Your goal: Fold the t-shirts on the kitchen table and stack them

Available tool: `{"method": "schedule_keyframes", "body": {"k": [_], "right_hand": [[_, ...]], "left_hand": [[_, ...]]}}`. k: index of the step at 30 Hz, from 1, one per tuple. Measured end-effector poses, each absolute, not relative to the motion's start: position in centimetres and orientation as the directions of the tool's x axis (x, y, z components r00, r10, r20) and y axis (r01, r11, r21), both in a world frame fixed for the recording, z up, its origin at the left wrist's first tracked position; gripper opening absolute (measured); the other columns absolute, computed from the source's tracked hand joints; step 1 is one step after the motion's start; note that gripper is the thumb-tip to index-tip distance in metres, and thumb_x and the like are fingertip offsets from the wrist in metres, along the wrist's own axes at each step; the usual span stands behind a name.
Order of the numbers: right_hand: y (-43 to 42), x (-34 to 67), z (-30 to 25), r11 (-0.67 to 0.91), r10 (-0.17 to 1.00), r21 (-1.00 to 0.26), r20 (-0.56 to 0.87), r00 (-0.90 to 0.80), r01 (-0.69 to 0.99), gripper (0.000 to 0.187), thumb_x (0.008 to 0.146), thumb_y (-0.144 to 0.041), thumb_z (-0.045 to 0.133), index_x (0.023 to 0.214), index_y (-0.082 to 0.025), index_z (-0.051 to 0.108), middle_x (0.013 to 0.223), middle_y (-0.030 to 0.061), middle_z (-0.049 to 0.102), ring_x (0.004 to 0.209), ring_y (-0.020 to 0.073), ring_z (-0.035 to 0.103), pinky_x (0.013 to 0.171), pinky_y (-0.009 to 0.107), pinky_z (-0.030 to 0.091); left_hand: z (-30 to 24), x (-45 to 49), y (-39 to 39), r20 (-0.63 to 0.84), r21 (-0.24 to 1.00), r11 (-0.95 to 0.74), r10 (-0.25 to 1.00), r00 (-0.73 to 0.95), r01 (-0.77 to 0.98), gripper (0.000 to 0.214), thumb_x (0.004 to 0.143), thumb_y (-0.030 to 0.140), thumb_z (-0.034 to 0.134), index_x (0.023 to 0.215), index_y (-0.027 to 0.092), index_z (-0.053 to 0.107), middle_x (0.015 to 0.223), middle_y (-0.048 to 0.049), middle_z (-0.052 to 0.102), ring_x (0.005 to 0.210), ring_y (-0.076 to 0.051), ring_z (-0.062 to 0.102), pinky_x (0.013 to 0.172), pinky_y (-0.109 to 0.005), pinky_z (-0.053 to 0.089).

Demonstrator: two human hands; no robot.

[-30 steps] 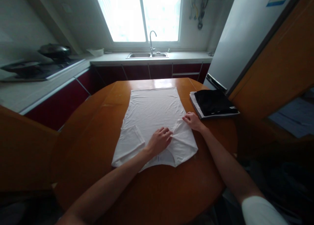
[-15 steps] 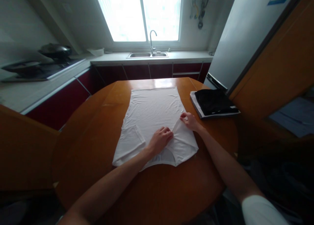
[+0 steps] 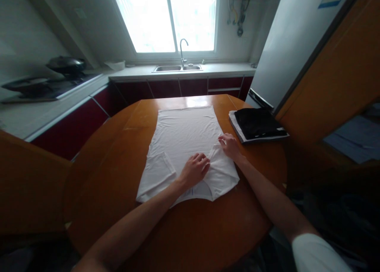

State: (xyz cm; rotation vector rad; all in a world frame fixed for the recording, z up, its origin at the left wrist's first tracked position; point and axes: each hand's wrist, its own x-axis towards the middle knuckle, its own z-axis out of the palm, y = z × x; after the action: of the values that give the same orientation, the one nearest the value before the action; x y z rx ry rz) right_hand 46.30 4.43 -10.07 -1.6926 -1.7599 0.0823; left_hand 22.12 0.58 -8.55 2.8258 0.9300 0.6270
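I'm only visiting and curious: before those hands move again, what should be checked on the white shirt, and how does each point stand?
1. White shirt spread on the table: ok, with light wrinkles.
2. Sleeve at picture left turned inward over the shirt: ok.
3. Fabric at picture right smooth: not ok, creases run across it.
4. Left hand on the shirt: ok, it rests near the neckline.
5. Right hand gripping the fabric: cannot tell; its fingertips are at the shirt's side edge.
6. Folded pile apart from the shirt: ok, table shows between them.
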Motion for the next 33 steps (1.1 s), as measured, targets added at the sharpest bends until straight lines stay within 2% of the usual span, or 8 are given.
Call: {"method": "schedule_keyframes", "body": {"k": [3, 6, 10, 12, 15, 24, 30, 33], "right_hand": [[3.4, 45.6, -9.0, 0.141, 0.873, -0.468, 0.474, 0.113, 0.873, 0.036, 0.095, -0.010, 0.038, 0.108, -0.015, 0.071, 0.108, 0.0128, 0.070, 0.109, 0.0240, 0.059, 0.098, 0.034, 0.044], [2.6, 44.2, -8.8, 0.136, 0.899, -0.407, 0.434, 0.060, 0.903, 0.043, 0.094, -0.008, 0.034, 0.121, -0.013, 0.068, 0.123, 0.0137, 0.067, 0.119, 0.0224, 0.056, 0.106, 0.033, 0.039], [2.2, 42.2, -9.8, 0.114, 0.974, -0.275, 0.219, -0.053, 0.955, 0.053, 0.103, -0.030, 0.034, 0.149, -0.007, 0.045, 0.156, 0.0169, 0.043, 0.147, 0.0263, 0.032, 0.121, 0.044, 0.020], [2.3, 41.7, -10.5, 0.089, 0.992, -0.226, 0.103, -0.067, 0.970, 0.062, 0.104, -0.040, 0.032, 0.155, -0.005, 0.034, 0.163, 0.0175, 0.029, 0.153, 0.0273, 0.019, 0.123, 0.050, 0.011], [2.4, 41.6, -11.1, 0.075, 0.996, -0.204, 0.054, -0.065, 0.976, 0.065, 0.105, -0.044, 0.027, 0.157, -0.005, 0.029, 0.166, 0.0165, 0.021, 0.155, 0.0254, 0.011, 0.124, 0.051, 0.006], [2.2, 43.1, -9.3, 0.004, 0.943, -0.293, 0.321, 0.094, 0.956, 0.058, 0.103, -0.031, 0.027, 0.156, -0.006, 0.033, 0.164, 0.0172, 0.028, 0.154, 0.0264, 0.019, 0.123, 0.053, 0.012], [1.7, 41.7, -10.5, 0.076, 0.974, -0.347, 0.228, 0.005, 0.935, 0.056, 0.100, -0.026, 0.030, 0.151, -0.004, 0.041, 0.158, 0.0177, 0.040, 0.149, 0.0242, 0.031, 0.122, 0.040, 0.022], [1.1, 40.2, -11.1, 0.057, 0.979, -0.302, 0.206, 0.007, 0.951, 0.060, 0.100, -0.029, 0.033, 0.152, -0.001, 0.038, 0.161, 0.0196, 0.033, 0.152, 0.0272, 0.024, 0.123, 0.043, 0.019]], "left_hand": [[-8.6, 22.1, 0.6, 0.363, 0.245, -0.797, 0.603, 0.710, 0.552, 0.022, 0.100, 0.020, 0.050, 0.115, 0.022, 0.067, 0.112, -0.0077, 0.065, 0.102, -0.021, 0.058, 0.092, -0.037, 0.048], [-8.8, 22.0, 0.9, 0.332, 0.241, -0.783, 0.622, 0.709, 0.574, 0.021, 0.099, 0.019, 0.051, 0.108, 0.023, 0.070, 0.105, -0.0071, 0.064, 0.099, -0.021, 0.058, 0.090, -0.036, 0.049], [-8.9, 22.0, 1.1, 0.319, 0.237, -0.779, 0.626, 0.711, 0.580, 0.021, 0.100, 0.021, 0.051, 0.101, 0.022, 0.072, 0.100, -0.0070, 0.064, 0.096, -0.020, 0.058, 0.090, -0.036, 0.049], [-8.9, 22.1, 1.1, 0.319, 0.242, -0.782, 0.623, 0.714, 0.574, 0.021, 0.100, 0.020, 0.051, 0.100, 0.022, 0.072, 0.099, -0.0072, 0.065, 0.096, -0.020, 0.058, 0.090, -0.035, 0.049], [-9.1, 22.2, 0.9, 0.320, 0.254, -0.782, 0.624, 0.713, 0.569, 0.022, 0.099, 0.020, 0.051, 0.098, 0.021, 0.073, 0.098, -0.0073, 0.065, 0.095, -0.020, 0.059, 0.090, -0.036, 0.049], [-5.5, 19.5, 3.4, 0.435, 0.401, -0.691, 0.722, 0.539, 0.602, 0.031, 0.097, 0.014, 0.047, 0.117, 0.020, 0.069, 0.105, -0.0082, 0.069, 0.100, -0.021, 0.064, 0.093, -0.037, 0.052], [-3.9, 12.6, 6.3, 0.351, 0.401, -0.550, 0.831, 0.431, 0.733, 0.036, 0.097, 0.022, 0.042, 0.121, 0.016, 0.068, 0.123, -0.0101, 0.069, 0.116, -0.022, 0.063, 0.107, -0.038, 0.047], [-6.5, 9.2, 6.4, 0.233, 0.327, -0.517, 0.855, 0.463, 0.791, 0.046, 0.100, 0.033, 0.037, 0.132, 0.011, 0.061, 0.139, -0.0147, 0.061, 0.131, -0.025, 0.055, 0.115, -0.041, 0.041]]}}
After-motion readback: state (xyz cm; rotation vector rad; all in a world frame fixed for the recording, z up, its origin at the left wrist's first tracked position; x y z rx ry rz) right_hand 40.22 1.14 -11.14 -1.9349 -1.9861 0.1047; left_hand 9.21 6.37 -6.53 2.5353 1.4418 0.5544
